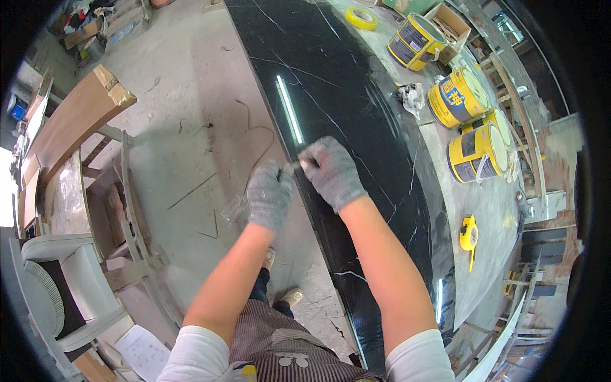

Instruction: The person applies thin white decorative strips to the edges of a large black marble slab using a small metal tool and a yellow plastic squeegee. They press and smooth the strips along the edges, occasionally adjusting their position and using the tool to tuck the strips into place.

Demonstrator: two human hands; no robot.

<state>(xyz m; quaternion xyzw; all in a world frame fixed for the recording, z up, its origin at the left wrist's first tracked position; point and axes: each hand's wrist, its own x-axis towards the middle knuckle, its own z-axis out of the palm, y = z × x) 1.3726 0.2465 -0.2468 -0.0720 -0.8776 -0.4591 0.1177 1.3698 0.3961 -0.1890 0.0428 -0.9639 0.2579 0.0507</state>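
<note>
A long black stone slab [382,153] with white veins runs from the top of the view down past my right side, its polished face catching a strip of light. Over its left edge my two grey-gloved hands nearly meet. My left hand [270,194] is just off the edge above the floor, fingers pinched together. My right hand [332,173] is above the slab with its fingers curled in. Something small and thin seems to be between the fingertips, too small to make out.
Right of the slab, a grey worktop [474,210] carries several yellow cans [458,95], a yellow tape measure [469,234], a roll of yellow tape [361,18] and a crumpled white wad [410,100]. Left stand a brown curved panel [83,121] and a white chair-like frame [70,286].
</note>
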